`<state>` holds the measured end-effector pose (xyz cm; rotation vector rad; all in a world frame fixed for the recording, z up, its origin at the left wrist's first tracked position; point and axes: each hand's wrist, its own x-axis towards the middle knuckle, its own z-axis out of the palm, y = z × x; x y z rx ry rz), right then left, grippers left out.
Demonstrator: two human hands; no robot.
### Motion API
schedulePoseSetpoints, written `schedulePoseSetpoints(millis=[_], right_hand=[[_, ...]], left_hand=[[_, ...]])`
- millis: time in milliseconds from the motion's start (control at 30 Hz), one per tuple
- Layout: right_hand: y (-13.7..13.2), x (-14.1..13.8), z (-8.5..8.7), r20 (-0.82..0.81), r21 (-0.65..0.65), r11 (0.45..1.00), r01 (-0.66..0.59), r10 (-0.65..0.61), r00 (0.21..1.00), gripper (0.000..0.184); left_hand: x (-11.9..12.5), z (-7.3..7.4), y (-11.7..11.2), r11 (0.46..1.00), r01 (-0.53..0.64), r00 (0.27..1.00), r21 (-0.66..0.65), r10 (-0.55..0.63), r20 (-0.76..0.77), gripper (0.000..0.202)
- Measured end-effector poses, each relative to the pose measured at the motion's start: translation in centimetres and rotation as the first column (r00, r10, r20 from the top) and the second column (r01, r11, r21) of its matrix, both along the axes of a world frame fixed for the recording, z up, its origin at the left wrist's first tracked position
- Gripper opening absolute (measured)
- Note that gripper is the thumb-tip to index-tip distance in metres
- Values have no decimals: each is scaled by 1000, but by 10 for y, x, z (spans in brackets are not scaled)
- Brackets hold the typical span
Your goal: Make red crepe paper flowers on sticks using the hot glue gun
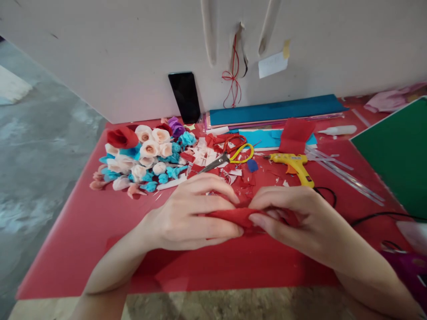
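Red paper strip (233, 216): 1 piece, crumpled, held just above the red table cover (83, 231) at the near middle, stretched between your 2 hands.

Left hand (190, 213): yours, fingers curled, thumb and fingertips pinching the strip's left end.

Right hand (300, 218): yours, fingers folded over, pinching the strip's right end; the fingertips of both hands nearly meet.

Paper flowers (143, 155): 1 heap, far left of your hands; cream, blue, red and purple blooms lying together.

Scissors (227, 158): 1 pair, yellow and red handles, lying among red and white paper scraps (207, 158) beyond your left hand.

Glue gun (295, 165): 1, yellow, lying on its side beyond your right hand; a black cord (376, 216) runs off to the right.

Glue sticks (347, 173): several, clear, right of the gun.

Red folded sheet (295, 135): 1, behind the gun, resting on light blue paper.

Blue paper (276, 109): 1 long sheet along the wall.

Phone (186, 97): 1, dark screen, leaning upright against the wall.

Green board (396, 155): 1, at the right edge.
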<state>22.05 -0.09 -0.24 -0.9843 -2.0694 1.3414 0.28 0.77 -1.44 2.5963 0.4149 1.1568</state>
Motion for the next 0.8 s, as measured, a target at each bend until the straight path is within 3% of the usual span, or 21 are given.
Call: schedulePoseSetpoints(millis=[133,300,367,433,467,500,533,633,733,800], right_hand=[[7,1,-2,25,68,996,58,-59,998,15],[16,6,2,47,229,943,242,-259,965,15],[17,14,7,24,328,861,389,-419,908,14],[20,27,10,-20,423,725,544,-593,805,11],[23,36,9,-16,457,659,597,-666,746,11],[27,45,6,58,501,636,587,-701,711,13],[32,54,-1,195,535,651,538,-715,671,16],[53,79,-36,439,469,730,497,-681,586,20],[71,95,-78,587,373,766,524,-632,506,29],[78,102,-97,628,303,794,526,-582,517,30]], left_hand=[[-1,2,1,1000,-4,1000,7,4,-9,5],[-5,3,3,999,-25,1000,21,26,-14,4],[-6,3,4,999,-37,999,31,38,-8,7],[-8,3,3,998,-48,999,36,49,0,7],[-8,3,3,998,-53,999,38,53,11,7],[-9,4,3,998,-57,998,35,57,21,6],[-10,4,3,998,-57,998,31,56,29,6],[-11,6,3,998,-59,997,31,57,51,7],[-12,7,4,996,-62,996,58,58,70,7],[-13,8,4,995,-72,995,69,67,77,6]])
